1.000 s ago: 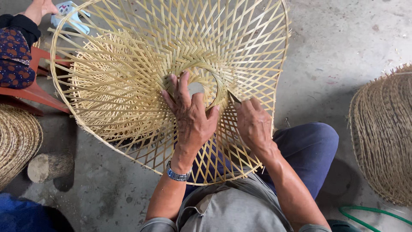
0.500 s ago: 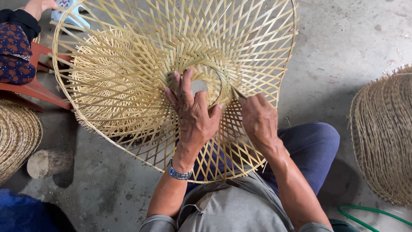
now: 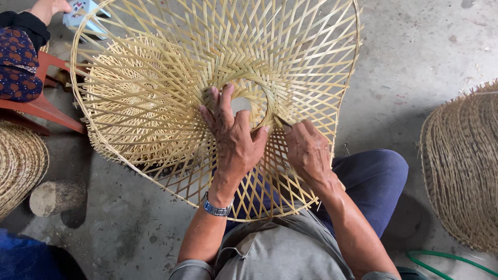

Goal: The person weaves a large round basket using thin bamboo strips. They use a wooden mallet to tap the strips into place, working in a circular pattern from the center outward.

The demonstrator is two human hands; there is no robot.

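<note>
A large open-weave bamboo basket frame of pale yellow strips lies across my lap, its round central opening facing me. My left hand, with a metal wristwatch, lies spread flat on the weave beside that opening, fingers pressing the strips. My right hand is closed around a thin dark tool whose tip pokes into the weave at the ring's right edge. Behind the frame a second, denser woven piece shows through the lattice.
Another person's hand and patterned sleeve are at top left by a red stool and a light blue object. Woven baskets sit at right and left. A wood log and green hose lie on the concrete floor.
The basket frame has turned slightly and shifted up in view. My left hand slid a little along the ring, and my right hand pushed the tool tip closer to the opening.
</note>
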